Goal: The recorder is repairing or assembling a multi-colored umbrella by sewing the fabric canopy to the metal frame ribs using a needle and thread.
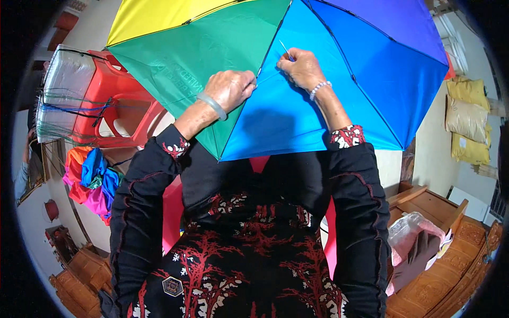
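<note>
A rainbow-coloured umbrella (339,100) lies spread open before me, its inner side with dark ribs turned toward me. My left hand (229,89), with a pale bangle on its wrist, is closed in a pinch at the rib where the green and light blue panels meet. My right hand (304,69), wearing a beaded bracelet, pinches a thin needle (284,47) that points up and away. It hovers over the light blue panel, just right of the rib. A faint thread-like line runs between the hands. The fingertips of my left hand are partly hidden.
At left stands a red plastic stool (130,114), with a clear-wrapped bundle and loose dark threads (66,95) against it. Below it is a heap of colourful fabric (93,183). Carved wooden furniture (450,270) with a pink bag (416,244) is at right. Yellow packages (469,122) lie beyond.
</note>
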Tool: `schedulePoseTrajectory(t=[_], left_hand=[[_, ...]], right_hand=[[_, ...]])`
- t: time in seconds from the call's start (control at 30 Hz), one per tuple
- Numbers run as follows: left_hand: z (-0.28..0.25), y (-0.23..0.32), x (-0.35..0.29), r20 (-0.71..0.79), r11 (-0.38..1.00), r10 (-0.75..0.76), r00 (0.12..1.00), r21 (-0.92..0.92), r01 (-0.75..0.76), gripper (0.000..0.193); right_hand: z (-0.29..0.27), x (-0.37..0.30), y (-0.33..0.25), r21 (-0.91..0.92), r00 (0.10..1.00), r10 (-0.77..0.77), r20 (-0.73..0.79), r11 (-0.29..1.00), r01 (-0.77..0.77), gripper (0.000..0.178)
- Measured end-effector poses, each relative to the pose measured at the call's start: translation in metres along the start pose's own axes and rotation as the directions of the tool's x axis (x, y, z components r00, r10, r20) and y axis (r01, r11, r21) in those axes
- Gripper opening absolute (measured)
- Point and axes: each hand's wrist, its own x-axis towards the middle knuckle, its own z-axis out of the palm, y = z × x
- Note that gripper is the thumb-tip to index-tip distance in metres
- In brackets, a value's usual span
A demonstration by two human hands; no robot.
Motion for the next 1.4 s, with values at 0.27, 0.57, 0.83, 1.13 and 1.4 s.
schedulePoseTrajectory(t=[0.27, 0.57, 0.83, 1.13, 1.4], left_hand=[[0.005, 0.013, -0.005, 0.111, 0.969, 0.020, 0.994, 0.241, -0.046, 0.021], [0.008, 0.021, -0.005, 0.165, 0.907, -0.002, 0.986, 0.415, -0.068, 0.028], [0.010, 0.018, -0.001, 0.213, 0.880, -0.027, 0.977, 0.468, -0.077, 0.027], [0.011, 0.026, -0.004, 0.125, 0.879, -0.014, 0.992, 0.475, -0.047, 0.025], [0.009, 0.022, 0.004, 0.292, 0.850, -0.026, 0.956, 0.509, -0.132, 0.027]], right_hand=[[0.029, 0.013, 0.005, -0.314, 0.947, -0.227, -0.225, 0.938, 0.150, 0.018], [0.033, 0.017, 0.007, -0.191, 0.956, -0.152, -0.252, 0.976, 0.105, 0.016], [0.038, 0.018, 0.001, -0.105, 0.939, -0.177, -0.294, 0.983, 0.153, 0.016], [0.039, 0.020, 0.010, -0.134, 0.939, -0.220, -0.263, 0.973, 0.190, 0.017], [0.039, 0.018, 0.008, -0.113, 0.946, -0.199, -0.258, 0.978, 0.175, 0.017]])
